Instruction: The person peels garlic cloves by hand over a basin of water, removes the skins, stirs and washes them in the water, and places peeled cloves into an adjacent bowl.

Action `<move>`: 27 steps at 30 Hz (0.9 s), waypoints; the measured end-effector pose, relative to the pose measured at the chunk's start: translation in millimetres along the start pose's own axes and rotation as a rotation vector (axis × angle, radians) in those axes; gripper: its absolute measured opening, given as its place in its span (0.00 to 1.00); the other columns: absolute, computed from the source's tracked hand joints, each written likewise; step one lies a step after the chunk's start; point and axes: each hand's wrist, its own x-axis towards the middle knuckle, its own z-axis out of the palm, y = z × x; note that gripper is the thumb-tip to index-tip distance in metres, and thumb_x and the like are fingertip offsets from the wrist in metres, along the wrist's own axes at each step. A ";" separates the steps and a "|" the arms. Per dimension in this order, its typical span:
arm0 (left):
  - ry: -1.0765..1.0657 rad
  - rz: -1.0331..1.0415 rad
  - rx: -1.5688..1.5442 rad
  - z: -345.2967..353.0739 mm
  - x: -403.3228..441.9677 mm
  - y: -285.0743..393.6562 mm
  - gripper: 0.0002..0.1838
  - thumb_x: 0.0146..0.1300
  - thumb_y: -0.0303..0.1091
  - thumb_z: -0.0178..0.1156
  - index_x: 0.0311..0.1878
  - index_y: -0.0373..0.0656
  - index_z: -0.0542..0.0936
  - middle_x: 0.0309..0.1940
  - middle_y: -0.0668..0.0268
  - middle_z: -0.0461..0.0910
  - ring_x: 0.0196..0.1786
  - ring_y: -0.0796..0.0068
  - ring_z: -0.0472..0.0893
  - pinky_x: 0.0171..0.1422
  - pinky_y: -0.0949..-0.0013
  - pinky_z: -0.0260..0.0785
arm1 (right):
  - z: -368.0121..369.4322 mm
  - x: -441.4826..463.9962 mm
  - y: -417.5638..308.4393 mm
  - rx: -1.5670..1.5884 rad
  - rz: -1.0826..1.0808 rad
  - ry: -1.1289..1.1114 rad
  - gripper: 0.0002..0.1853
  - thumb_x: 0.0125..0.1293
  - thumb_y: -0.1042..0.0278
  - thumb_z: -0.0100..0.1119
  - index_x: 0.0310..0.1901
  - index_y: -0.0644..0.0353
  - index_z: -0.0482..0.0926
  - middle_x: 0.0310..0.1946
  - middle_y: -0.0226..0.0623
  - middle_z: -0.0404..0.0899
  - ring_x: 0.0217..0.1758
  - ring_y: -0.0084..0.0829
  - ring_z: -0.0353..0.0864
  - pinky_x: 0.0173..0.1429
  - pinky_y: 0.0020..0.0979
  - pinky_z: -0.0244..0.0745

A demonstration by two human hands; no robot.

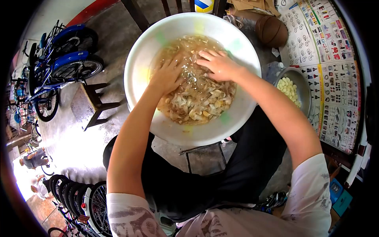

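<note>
A wide white plastic basin (pixel 139 59) holds cloudy brownish water. Garlic cloves and loose papery skins (pixel 201 106) float in it, heaped thickest on the side nearest me. My left hand (pixel 167 77) lies in the water at the left, its fingers apart among the floating skins and their tips partly under the surface. Toward the basin's right side, my right hand (pixel 219 66) rests at the water with fingers spread; nothing shows gripped in it. Peeled white garlic cloves (pixel 287 89) fill part of a metal bowl (pixel 304 87) to the right.
A dark wooden chair (pixel 136 15) stands behind the basin. At its right are a basketball (pixel 271 31) and a table covered with a printed parts sheet (pixel 335 79). A small wooden stool (pixel 92 103) and blue bicycles (pixel 71 59) occupy the left; more bicycles (pixel 98 205) are lower left.
</note>
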 end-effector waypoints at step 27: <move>-0.330 0.029 -0.551 -31.9 -48.0 23.0 0.25 0.50 0.23 0.66 0.55 0.44 0.78 0.46 0.57 0.83 0.50 0.54 0.82 0.56 0.57 0.73 | 15.6 -24.5 -88.8 0.496 -0.037 -0.241 0.31 0.50 0.68 0.71 0.59 0.54 0.77 0.47 0.45 0.83 0.51 0.45 0.83 0.59 0.43 0.77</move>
